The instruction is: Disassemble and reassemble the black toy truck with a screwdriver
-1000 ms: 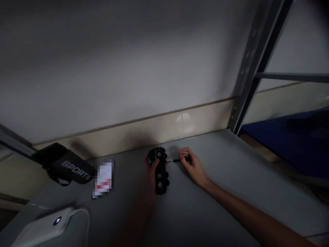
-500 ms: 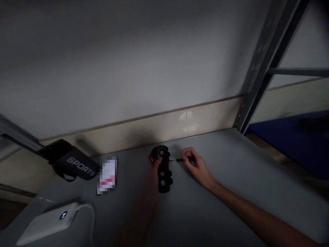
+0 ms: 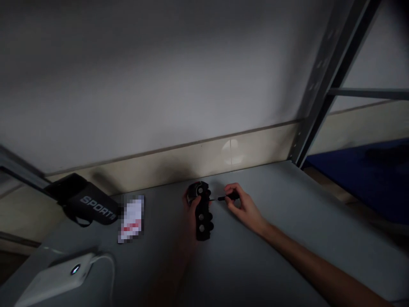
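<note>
My left hand [image 3: 192, 213] is closed round a black toy truck [image 3: 203, 209] just above the grey table, its thumb lying across the middle. Silver wheel hubs show on the truck's near side, and its underside faces right. My right hand [image 3: 244, 207] pinches the dark handle of a small screwdriver [image 3: 221, 198] between thumb and fingers. The thin metal shaft points left and reaches the truck's underside. Whether the tip sits in a screw is too small to tell.
On the left lie a black pouch marked SPORT [image 3: 92, 204], a pixelated phone-like object [image 3: 132, 219] and a white power bank [image 3: 56, 279] with a cable. A wall [image 3: 179, 157] rises behind the table [image 3: 262, 264]. Metal frame posts [image 3: 319, 104] stand at the right.
The view has shifted slightly. My right hand keeps its pinch on the screwdriver, with more of the handle showing between the fingers. The truck stays in my left hand.
</note>
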{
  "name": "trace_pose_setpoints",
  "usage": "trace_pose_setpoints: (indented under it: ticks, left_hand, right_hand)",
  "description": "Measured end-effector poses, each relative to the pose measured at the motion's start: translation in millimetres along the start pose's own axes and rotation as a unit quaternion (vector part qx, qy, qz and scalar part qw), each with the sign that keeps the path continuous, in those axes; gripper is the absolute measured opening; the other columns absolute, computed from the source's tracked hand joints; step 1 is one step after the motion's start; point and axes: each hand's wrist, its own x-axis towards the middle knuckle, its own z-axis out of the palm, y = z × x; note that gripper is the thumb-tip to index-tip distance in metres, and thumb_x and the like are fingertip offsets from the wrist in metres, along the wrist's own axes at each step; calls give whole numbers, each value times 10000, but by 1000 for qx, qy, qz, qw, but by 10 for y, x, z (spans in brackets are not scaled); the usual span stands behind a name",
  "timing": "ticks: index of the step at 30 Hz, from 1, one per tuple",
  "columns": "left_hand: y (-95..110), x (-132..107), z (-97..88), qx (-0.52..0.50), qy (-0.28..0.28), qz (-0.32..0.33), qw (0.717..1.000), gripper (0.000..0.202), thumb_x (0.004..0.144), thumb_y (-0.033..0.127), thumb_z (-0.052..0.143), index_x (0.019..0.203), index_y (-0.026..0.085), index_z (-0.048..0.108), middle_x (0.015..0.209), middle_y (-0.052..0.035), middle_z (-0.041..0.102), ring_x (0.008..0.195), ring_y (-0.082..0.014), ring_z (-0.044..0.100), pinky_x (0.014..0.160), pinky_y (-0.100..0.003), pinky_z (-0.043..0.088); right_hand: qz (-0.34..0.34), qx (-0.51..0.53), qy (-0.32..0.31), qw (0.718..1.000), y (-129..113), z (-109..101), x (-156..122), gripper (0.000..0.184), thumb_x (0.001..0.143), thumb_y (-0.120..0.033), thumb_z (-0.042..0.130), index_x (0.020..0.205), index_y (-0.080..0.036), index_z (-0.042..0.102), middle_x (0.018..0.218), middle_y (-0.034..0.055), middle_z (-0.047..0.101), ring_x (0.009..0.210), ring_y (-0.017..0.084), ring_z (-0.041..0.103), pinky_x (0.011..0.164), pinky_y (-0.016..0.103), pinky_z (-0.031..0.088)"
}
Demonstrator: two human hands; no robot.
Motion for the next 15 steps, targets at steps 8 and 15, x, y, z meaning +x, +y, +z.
trace_pose_setpoints:
  ticks: [8,15]
  left_hand:
    - [-33,38,-3,39,4,58,998,859,828,529,755,1555,377,323,812,-7,746,433,-173,599,389,-235,429]
    - [-51,62,-30,39,-6,64,997,809,841,520,756,1519,398,332,830,3,751,427,-166,597,406,-244,449]
  right_hand:
    - [-7,-5,6,1000,-68,-22,19,189,913,-237,590,1102,-244,592,986,36,662,905,216,662,881,356,544]
    - [-5,-6,7,1000,-93,-28,9,190,929,-263,590,1117,-241,599,1018,39,673,929,219,657,866,337,513]
